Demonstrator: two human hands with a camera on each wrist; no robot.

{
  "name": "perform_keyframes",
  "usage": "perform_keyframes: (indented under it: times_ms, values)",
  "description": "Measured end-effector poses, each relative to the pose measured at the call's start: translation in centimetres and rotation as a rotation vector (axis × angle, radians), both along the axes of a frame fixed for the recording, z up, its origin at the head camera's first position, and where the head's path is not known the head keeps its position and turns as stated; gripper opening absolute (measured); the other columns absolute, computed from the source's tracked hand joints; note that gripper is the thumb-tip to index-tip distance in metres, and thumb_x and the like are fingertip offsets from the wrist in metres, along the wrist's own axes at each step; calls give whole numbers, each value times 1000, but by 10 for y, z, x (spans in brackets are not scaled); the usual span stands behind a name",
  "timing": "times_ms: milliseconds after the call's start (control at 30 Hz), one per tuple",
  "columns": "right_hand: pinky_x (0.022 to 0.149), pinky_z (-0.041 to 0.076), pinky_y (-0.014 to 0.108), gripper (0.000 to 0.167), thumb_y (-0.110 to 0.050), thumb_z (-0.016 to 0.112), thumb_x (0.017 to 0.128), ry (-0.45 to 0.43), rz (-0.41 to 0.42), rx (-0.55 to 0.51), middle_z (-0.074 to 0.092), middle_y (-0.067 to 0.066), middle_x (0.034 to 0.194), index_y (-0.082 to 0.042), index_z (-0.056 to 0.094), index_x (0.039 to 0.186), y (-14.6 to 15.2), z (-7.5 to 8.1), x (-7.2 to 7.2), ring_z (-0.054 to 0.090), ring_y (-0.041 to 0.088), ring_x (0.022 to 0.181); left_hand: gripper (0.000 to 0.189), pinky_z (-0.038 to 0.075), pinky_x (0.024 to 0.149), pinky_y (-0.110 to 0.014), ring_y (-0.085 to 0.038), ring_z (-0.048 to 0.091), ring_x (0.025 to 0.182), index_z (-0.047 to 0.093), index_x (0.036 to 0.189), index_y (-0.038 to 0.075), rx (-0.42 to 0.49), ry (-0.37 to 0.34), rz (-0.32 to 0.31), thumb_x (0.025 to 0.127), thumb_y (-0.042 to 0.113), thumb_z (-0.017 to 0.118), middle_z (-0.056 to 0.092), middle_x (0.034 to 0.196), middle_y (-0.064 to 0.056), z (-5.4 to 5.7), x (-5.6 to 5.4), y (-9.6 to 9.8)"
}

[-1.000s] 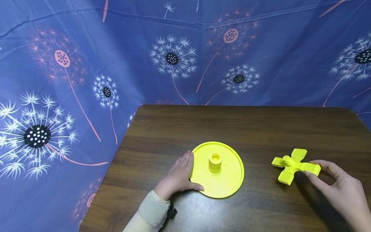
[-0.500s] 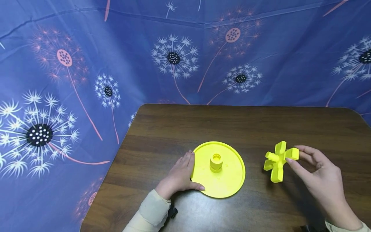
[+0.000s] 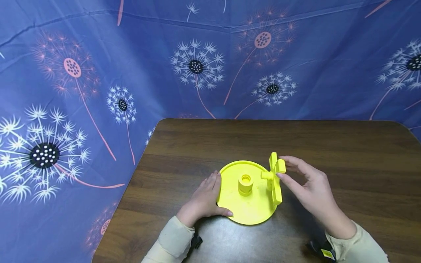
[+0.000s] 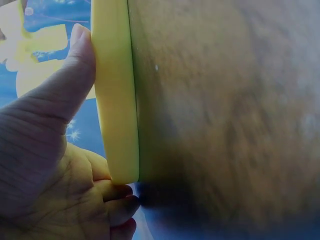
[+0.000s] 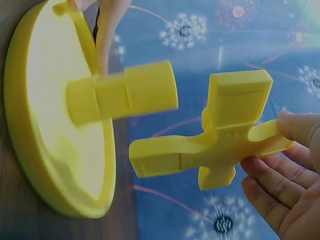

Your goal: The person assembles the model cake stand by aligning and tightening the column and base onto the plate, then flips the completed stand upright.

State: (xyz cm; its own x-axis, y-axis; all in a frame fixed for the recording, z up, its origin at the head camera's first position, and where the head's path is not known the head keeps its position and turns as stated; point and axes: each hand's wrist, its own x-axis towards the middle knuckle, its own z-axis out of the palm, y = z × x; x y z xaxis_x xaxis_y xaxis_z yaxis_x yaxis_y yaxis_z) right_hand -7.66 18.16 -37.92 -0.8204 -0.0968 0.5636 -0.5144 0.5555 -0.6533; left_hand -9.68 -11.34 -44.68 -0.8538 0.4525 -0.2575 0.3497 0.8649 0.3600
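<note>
A yellow round base (image 3: 250,212) with a raised rim lies flat on the table. From its middle rises a short hollow post (image 3: 245,185). My left hand (image 3: 204,200) rests against the base's left edge, fingers straight along the side and thumb on the front rim (image 4: 116,100). Over the base's right edge, my right hand (image 3: 314,188) pinches one arm of a yellow four-armed cross piece (image 3: 275,182). The cross is tipped on its side, its stub (image 3: 265,175) pointing left toward the post. In the right wrist view a gap separates the cross (image 5: 227,142) from the post (image 5: 150,90).
The brown wooden table (image 3: 184,146) has a far edge close to a blue cloth (image 3: 148,47) printed with dandelions. Dark wrist straps (image 3: 196,241) show under both sleeves.
My right hand has lifted the cross piece and carried it left to the base's right edge, turning it so the stub points left. My left hand and the base have stayed put.
</note>
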Motion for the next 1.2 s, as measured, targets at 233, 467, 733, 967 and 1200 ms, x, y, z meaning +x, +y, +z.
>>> perform_keyframes:
  times_ms: [233, 467, 733, 967, 1200]
  values:
    - [68, 47, 8, 59, 5, 82, 71, 79, 107, 69, 69, 5, 115, -7, 65, 126, -22, 0, -10, 62, 4, 102, 128, 19, 118, -43, -27, 12, 148, 8, 155, -1, 4, 6, -3, 69, 66, 76, 9, 162, -17, -1, 0, -1]
    - [80, 50, 17, 58, -3, 81, 75, 169, 177, 169, 68, 4, 115, -8, 63, 129, -36, -1, -18, 66, 17, 96, 128, 19, 118, -43, -27, 13, 148, 10, 155, -2, -9, 16, -7, 69, 67, 75, 10, 161, -18, -1, 0, -1]
    - [79, 55, 35, 46, -40, 47, 102, 255, 264, 314, 66, 5, 114, -10, 61, 133, -50, 2, -22, 64, 20, 98, 128, 20, 118, -43, -29, 15, 147, 10, 154, -3, -4, 25, -13, 69, 66, 76, 12, 161, -20, 0, 0, -1]
    - [78, 54, 39, 37, -10, 56, 98, 348, 331, 493, 61, 10, 114, -9, 58, 135, -64, -1, -20, 61, 26, 100, 128, 21, 117, -44, -30, 16, 147, 11, 154, -5, -9, 44, -24, 69, 66, 76, 12, 160, -21, 1, 0, 0]
    - [82, 52, 37, 60, 10, 62, 77, 369, 342, 618, 59, 8, 112, -12, 60, 133, -73, -5, -13, 57, 24, 99, 128, 22, 117, -43, -31, 17, 147, 13, 153, -6, -8, 83, -45, 69, 67, 76, 15, 159, -22, 1, 0, 0]
